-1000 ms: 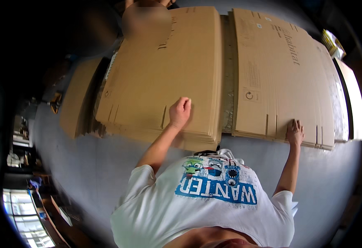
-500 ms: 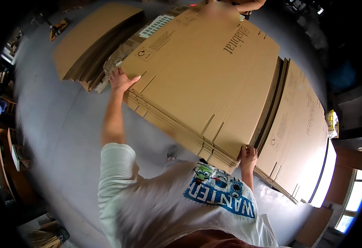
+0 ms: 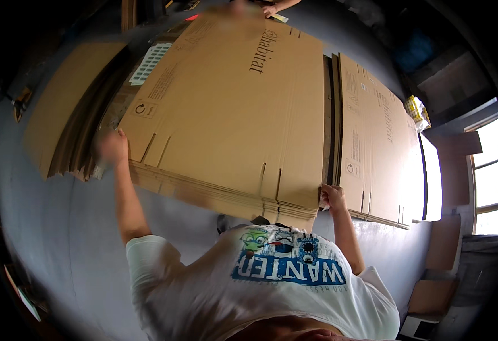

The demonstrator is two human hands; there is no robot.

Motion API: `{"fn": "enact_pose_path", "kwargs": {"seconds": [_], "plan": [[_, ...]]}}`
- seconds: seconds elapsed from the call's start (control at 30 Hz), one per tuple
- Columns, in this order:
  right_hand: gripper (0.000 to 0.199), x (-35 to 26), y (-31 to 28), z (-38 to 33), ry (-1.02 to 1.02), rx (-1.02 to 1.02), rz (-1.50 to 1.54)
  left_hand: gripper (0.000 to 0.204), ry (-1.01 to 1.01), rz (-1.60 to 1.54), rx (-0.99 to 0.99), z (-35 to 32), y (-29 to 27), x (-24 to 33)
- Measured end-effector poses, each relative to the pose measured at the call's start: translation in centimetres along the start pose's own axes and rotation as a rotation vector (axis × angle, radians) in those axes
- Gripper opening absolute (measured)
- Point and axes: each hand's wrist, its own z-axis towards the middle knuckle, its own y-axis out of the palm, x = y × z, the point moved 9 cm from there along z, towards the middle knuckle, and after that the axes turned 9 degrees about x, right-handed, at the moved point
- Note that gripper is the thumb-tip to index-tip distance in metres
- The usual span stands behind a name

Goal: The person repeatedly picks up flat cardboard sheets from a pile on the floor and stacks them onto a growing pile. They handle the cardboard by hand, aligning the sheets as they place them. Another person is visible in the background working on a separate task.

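1. While the top cardboard sheet lies printed side up on its stack directly before you, your hands are well apart at its near corners. Clock positions below are read from the middle of the sheet.

2. Your left hand is between 8 and 9 o'clock, at the sheet's near left corner. It is blurred; whether the fingers are closed on the board cannot be told.

3. Your right hand is at 4 o'clock, fingers and thumb appearing to pinch the near right corner.

4. A co-worker's hand shows between 12 and 1 o'clock, at the far edge. Its grip cannot be made out.

5. At 3 o'clock, across a narrow gap, is a second stack; at 9 o'clock, a third stack. A pale grid shows at 10 o'clock, just beside the sheet.

6. Step in hand, as judged: taking hold of or steadying the sheet by its near corners. No raised edge is evident.

7. Next move, as judged: it calls for a confirmed left grip, one layer parted from those beneath, and a pull evenly shared with the person opposite, lest the wide board bend or catch at its slots.
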Motion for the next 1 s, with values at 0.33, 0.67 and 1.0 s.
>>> {"fn": "enact_pose_path", "kwargs": {"seconds": [0.33, 0.67, 1.0], "plan": [[0.019, 0.4, 1.9, -0.2, -0.059, 0.074, 0.108, 0.055, 0.214, 0.019, -0.203, 4.0, 8.3, -2.4], [0.027, 2.3, 0.4, 1.2, -0.194, 0.258, -0.115, 0.049, 0.131, -0.059, -0.064, 1.7, 7.1, -1.3], [0.026, -1.5, 1.1, -1.5, -0.198, 0.088, 0.256, 0.049, 0.179, -0.037, -0.265, 3.5, 8.3, -1.9]]}}
